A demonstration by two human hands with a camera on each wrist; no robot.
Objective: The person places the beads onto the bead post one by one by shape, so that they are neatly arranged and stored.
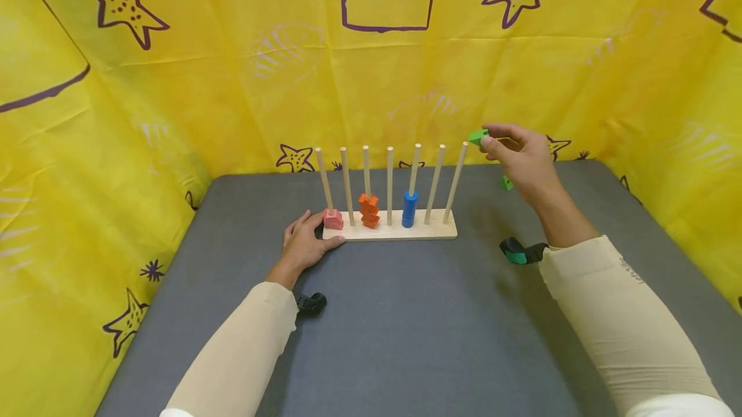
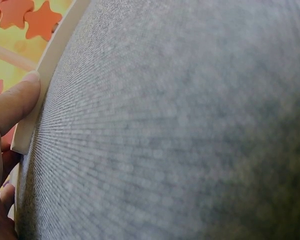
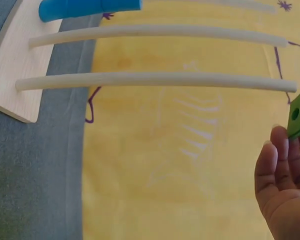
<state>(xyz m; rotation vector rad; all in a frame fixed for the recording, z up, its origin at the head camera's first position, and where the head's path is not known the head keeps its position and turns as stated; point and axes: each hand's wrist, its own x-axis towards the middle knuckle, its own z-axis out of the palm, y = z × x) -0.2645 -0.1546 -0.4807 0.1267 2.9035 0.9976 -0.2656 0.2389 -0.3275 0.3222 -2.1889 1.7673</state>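
A wooden peg stand (image 1: 400,232) with a row of upright pegs sits on the grey table. My left hand (image 1: 305,241) holds its left end, with the thumb (image 2: 22,97) along the front edge. Pink blocks (image 1: 333,220) sit on the leftmost peg, orange star-shaped blocks (image 1: 369,212) on the third, and blue cylinders (image 1: 409,209) further right. My right hand (image 1: 522,156) pinches a green block (image 3: 299,116) with a hole in it. That block is beside the top of the rightmost peg (image 3: 160,80), apart from it.
Another green block (image 1: 507,183) lies on the grey table (image 1: 394,327) behind the right forearm. A yellow patterned cloth (image 1: 232,82) hangs around the back and sides. Black wrist straps (image 1: 522,252) show at both wrists.
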